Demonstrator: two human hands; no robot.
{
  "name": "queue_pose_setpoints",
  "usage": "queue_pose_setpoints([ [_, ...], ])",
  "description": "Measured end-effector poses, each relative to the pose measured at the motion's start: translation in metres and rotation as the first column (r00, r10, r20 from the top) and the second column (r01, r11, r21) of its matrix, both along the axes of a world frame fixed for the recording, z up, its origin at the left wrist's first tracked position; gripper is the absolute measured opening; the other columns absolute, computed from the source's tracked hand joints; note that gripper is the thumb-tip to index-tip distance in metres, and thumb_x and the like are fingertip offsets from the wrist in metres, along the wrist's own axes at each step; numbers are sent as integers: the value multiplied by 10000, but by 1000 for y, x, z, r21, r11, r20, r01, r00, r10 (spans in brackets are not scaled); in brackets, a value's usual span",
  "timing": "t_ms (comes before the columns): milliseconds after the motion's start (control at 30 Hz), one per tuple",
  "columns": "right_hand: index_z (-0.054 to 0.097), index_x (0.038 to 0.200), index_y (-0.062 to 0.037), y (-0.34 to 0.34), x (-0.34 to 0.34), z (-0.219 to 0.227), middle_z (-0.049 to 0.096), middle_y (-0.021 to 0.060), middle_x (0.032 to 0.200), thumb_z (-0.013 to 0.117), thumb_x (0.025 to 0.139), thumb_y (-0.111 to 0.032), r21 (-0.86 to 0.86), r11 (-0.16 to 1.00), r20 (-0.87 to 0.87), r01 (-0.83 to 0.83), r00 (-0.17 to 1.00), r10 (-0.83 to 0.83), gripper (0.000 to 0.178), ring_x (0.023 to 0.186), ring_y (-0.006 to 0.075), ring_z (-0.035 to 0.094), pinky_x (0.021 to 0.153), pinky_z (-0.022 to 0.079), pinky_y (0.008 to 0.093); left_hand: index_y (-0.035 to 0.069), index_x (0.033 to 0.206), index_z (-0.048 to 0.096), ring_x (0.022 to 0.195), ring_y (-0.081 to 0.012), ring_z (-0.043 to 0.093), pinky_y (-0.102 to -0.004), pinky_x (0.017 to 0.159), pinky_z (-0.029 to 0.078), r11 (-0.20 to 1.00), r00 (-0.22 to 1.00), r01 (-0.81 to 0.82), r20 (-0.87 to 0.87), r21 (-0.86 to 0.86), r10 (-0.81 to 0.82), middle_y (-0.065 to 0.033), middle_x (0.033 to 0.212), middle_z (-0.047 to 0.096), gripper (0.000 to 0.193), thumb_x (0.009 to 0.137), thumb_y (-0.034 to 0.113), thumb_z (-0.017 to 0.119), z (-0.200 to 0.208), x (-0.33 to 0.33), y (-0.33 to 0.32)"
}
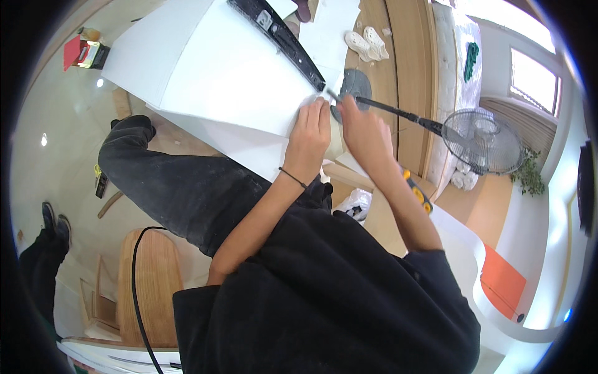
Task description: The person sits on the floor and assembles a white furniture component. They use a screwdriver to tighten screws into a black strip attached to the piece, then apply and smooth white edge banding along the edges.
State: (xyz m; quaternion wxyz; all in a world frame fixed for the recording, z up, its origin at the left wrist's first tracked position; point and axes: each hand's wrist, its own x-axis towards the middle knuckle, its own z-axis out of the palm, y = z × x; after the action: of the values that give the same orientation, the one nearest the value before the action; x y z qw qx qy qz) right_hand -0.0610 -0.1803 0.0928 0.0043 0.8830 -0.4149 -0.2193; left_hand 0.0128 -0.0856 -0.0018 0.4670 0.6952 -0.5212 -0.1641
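Two bare hands meet near the lower edge of a large white panel (215, 75). The left hand (309, 134) has its fingers bent and close together at that edge; whether it grips the panel, I cannot tell. The right hand (364, 131) is curled closed around one thin grey rod (334, 95), its tip sticking out beyond the thumb. One long black bar (280, 42) lies across the panel, its near end just beside the rod's tip and the left fingertips.

Behind the hands, toward the body, one clear plastic bag (357, 202) sits by a brown box (350, 177); I cannot tell whether it is inside, or what it holds. One yellow and black tool (418, 191) shows beside the right forearm.

Farther out are two white clogs (367, 45) and one fan (483, 140). On the floor at far left is one small red and black box (87, 54), its contents too small to tell. Nearer, one pair of yellow-handled scissors (98, 171) lies there.
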Motion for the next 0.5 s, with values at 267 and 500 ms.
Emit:
queue_pose_setpoints([
  [267, 497, 1060, -113, -3, -7, -2, 654, 183, 628, 472, 1081, -342, 75, 995, -52, 64, 997, -60, 232, 601, 435, 684, 500, 521, 556, -143, 1260, 560, 1067, -312, 573, -349, 976, 506, 1000, 998, -20, 59, -20, 21, -203, 1218, 575, 473, 805, -20, 602, -3, -1, 0],
  [500, 498, 1067, -118, 0, -5, -3, 658, 195, 635, 473, 1080, -330, 52, 997, 61, 49, 997, -52, 215, 613, 441, 687, 527, 528, 572, -110, 1256, 569, 1109, -386, 572, -449, 984, 497, 1000, 996, -9, -85, -25, 7, -223, 1254, 586, 491, 766, -107, 595, -3, -2, 1],
])
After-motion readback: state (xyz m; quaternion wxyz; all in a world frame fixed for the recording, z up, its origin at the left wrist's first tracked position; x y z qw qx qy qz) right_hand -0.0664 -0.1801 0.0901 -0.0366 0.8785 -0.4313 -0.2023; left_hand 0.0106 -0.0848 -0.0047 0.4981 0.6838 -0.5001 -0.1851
